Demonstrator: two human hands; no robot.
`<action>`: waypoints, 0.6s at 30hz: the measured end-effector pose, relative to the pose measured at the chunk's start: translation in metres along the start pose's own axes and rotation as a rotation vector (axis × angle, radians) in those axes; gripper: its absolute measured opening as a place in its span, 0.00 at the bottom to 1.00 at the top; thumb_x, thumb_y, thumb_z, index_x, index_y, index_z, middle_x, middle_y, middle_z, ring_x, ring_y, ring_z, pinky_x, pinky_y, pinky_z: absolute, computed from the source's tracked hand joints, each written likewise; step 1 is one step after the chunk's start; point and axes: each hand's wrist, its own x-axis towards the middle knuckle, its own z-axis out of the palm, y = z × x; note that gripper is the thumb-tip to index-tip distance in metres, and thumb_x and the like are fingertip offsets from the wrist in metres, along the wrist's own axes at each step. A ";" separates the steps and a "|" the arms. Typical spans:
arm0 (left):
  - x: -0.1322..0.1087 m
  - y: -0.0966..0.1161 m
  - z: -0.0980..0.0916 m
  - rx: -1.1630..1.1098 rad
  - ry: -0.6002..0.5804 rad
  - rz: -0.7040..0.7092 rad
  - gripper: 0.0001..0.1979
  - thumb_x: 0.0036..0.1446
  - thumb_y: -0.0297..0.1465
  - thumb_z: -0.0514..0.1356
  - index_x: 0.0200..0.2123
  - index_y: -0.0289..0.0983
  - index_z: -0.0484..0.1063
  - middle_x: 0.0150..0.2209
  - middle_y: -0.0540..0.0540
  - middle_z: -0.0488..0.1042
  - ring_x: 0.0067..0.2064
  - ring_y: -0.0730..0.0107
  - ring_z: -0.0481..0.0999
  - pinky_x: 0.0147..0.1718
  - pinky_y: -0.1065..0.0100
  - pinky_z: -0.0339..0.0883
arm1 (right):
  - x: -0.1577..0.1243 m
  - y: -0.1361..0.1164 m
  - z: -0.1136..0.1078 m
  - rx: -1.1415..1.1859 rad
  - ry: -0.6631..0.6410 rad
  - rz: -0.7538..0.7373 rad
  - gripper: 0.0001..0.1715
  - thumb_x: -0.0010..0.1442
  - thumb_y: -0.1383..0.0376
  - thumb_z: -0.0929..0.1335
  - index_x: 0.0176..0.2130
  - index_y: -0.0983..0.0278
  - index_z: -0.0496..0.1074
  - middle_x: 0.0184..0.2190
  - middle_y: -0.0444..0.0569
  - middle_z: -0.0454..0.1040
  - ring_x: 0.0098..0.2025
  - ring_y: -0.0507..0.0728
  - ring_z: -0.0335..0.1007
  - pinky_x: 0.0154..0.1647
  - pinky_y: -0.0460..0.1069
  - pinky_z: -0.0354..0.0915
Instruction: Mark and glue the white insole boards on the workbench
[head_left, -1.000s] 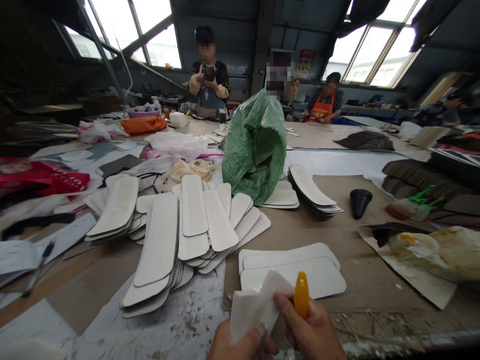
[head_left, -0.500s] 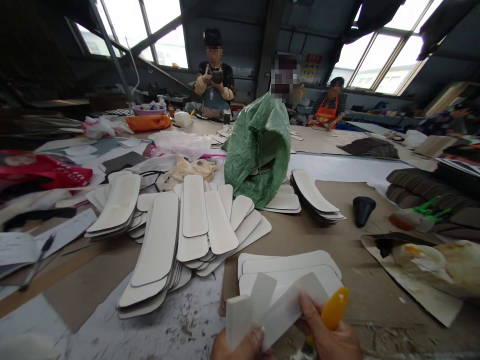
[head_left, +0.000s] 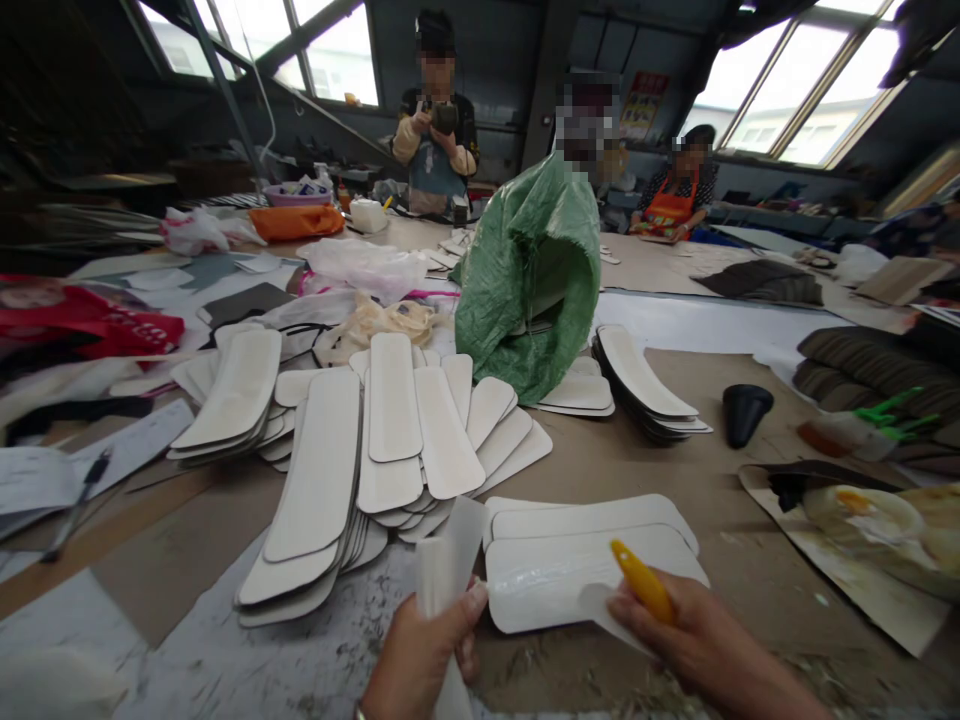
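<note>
My left hand [head_left: 424,655] pinches an upright white strip [head_left: 448,555] at the table's near edge. My right hand [head_left: 694,635] is closed on a yellow-handled tool [head_left: 641,582] and also touches a small white piece [head_left: 600,605], which lies over the front of a short stack of white insole-shaped pieces [head_left: 592,560]. The top piece of that stack looks glossy. Fanned stacks of the same white pieces [head_left: 390,450] lie just beyond my left hand.
A green woven bag [head_left: 532,275] stands mid-table with more white pieces [head_left: 645,385] beside it. A black cone [head_left: 745,410] and a glue-smeared board [head_left: 847,520] lie at the right. Three people stand or sit at the far side. Clutter covers the left.
My hands have drawn apart: the left now holds one strip upright, the right has carried the yellow tool and a white piece down onto the near stack. The camera tilted down slightly.
</note>
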 end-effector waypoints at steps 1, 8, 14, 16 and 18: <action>0.003 0.000 0.001 0.046 -0.012 0.002 0.18 0.38 0.42 0.65 0.21 0.32 0.66 0.11 0.54 0.61 0.15 0.78 0.59 0.17 0.74 0.51 | 0.007 -0.004 0.008 -0.017 -0.082 -0.011 0.15 0.48 0.55 0.64 0.17 0.61 0.66 0.13 0.39 0.61 0.15 0.49 0.55 0.14 0.43 0.52; 0.026 -0.007 -0.001 0.150 -0.030 -0.060 0.20 0.34 0.44 0.61 0.10 0.36 0.59 0.08 0.52 0.58 0.12 0.77 0.57 0.14 0.72 0.51 | 0.049 -0.039 0.042 -0.504 -0.338 -0.063 0.10 0.47 0.59 0.66 0.21 0.63 0.70 0.17 0.42 0.67 0.19 0.50 0.60 0.18 0.43 0.49; 0.026 -0.003 0.002 0.093 -0.009 -0.142 0.18 0.32 0.42 0.61 0.12 0.36 0.58 0.08 0.56 0.55 0.11 0.81 0.53 0.12 0.75 0.47 | 0.067 -0.048 0.047 -0.670 -0.391 -0.014 0.15 0.44 0.56 0.67 0.26 0.65 0.74 0.22 0.50 0.73 0.22 0.54 0.65 0.19 0.45 0.49; 0.024 -0.002 0.003 0.078 0.003 -0.159 0.18 0.32 0.43 0.61 0.13 0.36 0.58 0.08 0.57 0.54 0.11 0.81 0.51 0.12 0.75 0.46 | 0.068 -0.050 0.047 -0.710 -0.402 -0.020 0.16 0.45 0.56 0.66 0.28 0.65 0.74 0.25 0.53 0.74 0.25 0.56 0.67 0.20 0.46 0.50; 0.022 0.000 0.004 0.082 0.012 -0.163 0.17 0.31 0.42 0.62 0.13 0.36 0.59 0.08 0.57 0.54 0.11 0.81 0.51 0.12 0.75 0.46 | 0.068 -0.051 0.048 -0.742 -0.409 -0.032 0.16 0.46 0.56 0.66 0.29 0.65 0.74 0.27 0.54 0.75 0.27 0.58 0.69 0.21 0.46 0.51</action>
